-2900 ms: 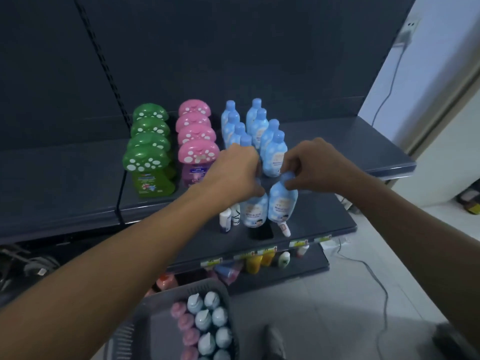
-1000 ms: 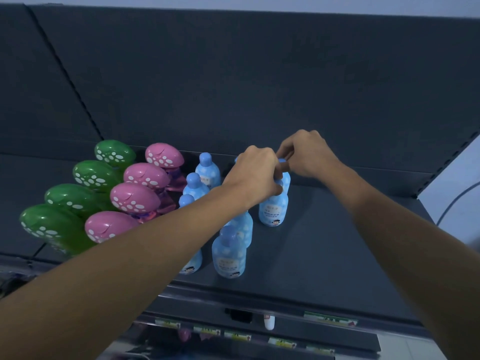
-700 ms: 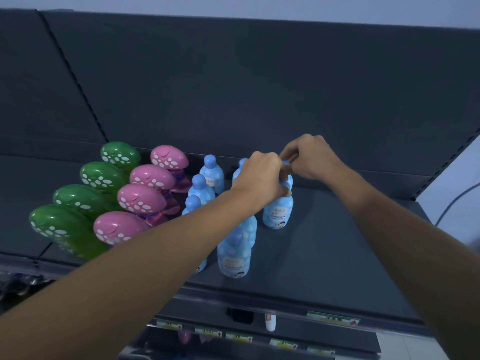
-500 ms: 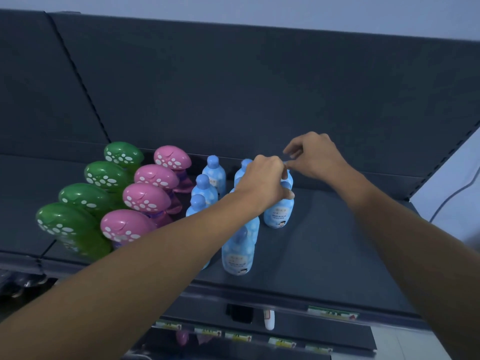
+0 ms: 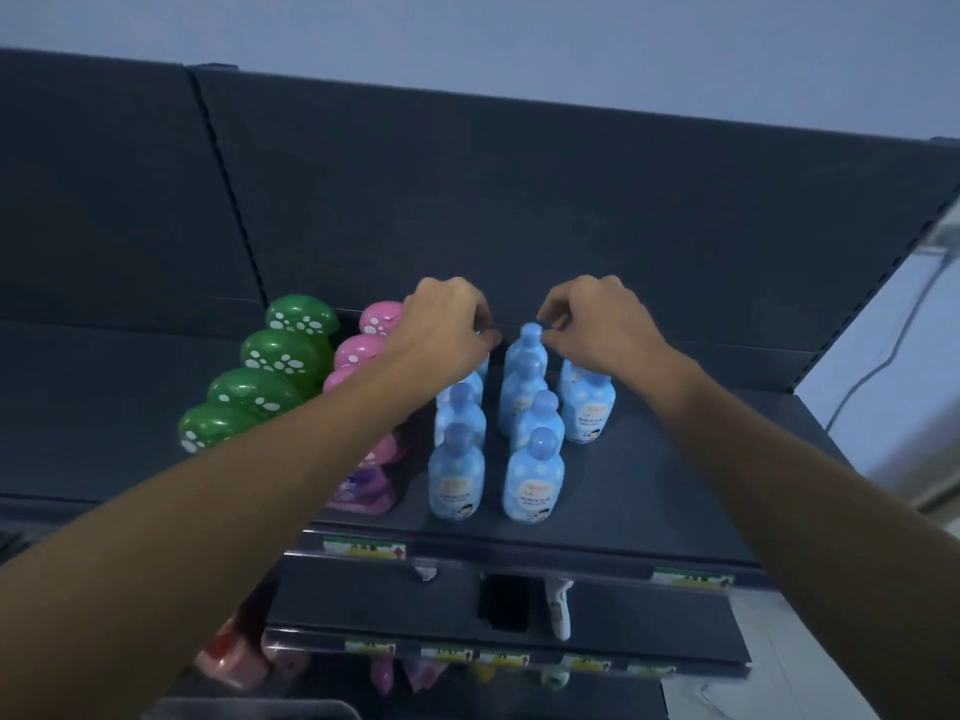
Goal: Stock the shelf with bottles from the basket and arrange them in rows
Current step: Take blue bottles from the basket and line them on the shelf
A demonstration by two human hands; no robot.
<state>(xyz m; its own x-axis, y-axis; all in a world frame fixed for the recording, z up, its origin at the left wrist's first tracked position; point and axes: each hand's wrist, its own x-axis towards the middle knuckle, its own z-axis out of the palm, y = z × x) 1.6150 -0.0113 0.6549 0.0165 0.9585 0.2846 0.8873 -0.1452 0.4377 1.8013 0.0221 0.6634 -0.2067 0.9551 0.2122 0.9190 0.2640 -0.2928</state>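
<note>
Dark metal shelf (image 5: 675, 475) with a tall back panel (image 5: 519, 210), pale wall above; lower shelves with price tags below. Basket barely in frame, just a rim at the bottom edge (image 5: 249, 711).

Stock on the shelf, left to right: green mushroom-cap bottles (image 5: 260, 387) in one row, pink ones (image 5: 374, 350) beside them and partly hidden by the left arm, then blue bottles (image 5: 532, 475) in two rows front to back, plus one blue bottle (image 5: 589, 407) starting a third row on the right.

Left hand (image 5: 447, 330) is curled over the back of the left blue row, fingertips pinched together; what it's holding is hidden, can't tell if it grips a cap. Right hand (image 5: 597, 324) is curled too, fingertips at the cap of the rearmost bottle (image 5: 530, 337) in the middle row, looks like a light pinch on it.

Handling guess: small plastic bottles, light, stiff, smooth. Tall with narrow base, so tippy; rows are tight, one knock could domino them. Cap pinch is fine for nudging into line. For lifting, take the body below the shoulder.

Third row needs filling next.
</note>
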